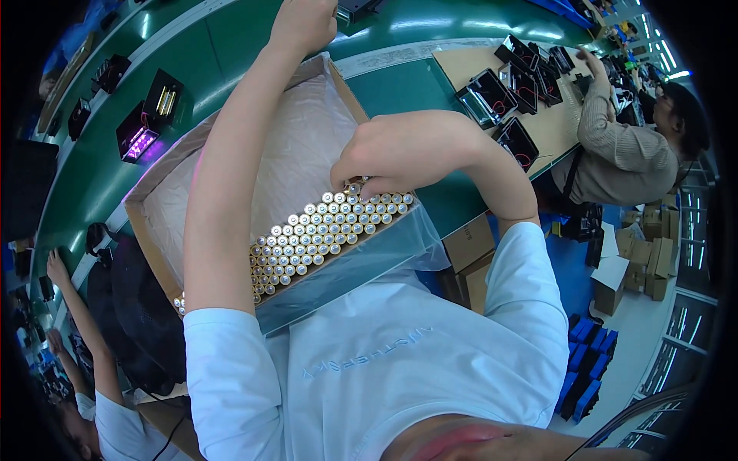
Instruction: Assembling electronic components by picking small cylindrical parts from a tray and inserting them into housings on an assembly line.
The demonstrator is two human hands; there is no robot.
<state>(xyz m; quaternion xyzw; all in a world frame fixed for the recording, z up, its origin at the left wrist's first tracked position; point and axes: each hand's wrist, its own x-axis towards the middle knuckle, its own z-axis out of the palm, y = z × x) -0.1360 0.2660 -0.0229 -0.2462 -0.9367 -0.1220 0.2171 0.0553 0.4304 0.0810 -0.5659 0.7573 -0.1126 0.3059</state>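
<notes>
A cardboard box (342, 84) with a plastic liner stands before me, and upright cylindrical batteries (307, 230) fill its near side in tight rows. Over those rows my right hand (388, 154) reaches in from the right, fingers bent down and closed around a battery (354, 189) at the far edge of the rows. My left hand (304, 24) is stretched across the box to the top of the view. Its fingers curl at the edge of a black case (357, 9), which the picture's upper edge cuts off; the fingertips are hidden.
A black device (141, 143) with a glowing purple light lies open on the green bench (231, 38). Several black cases with red wires (490, 96) lie on a tan board at the right, beside a person in a knit sweater (626, 146). Another person's arm (88, 323) is at the left.
</notes>
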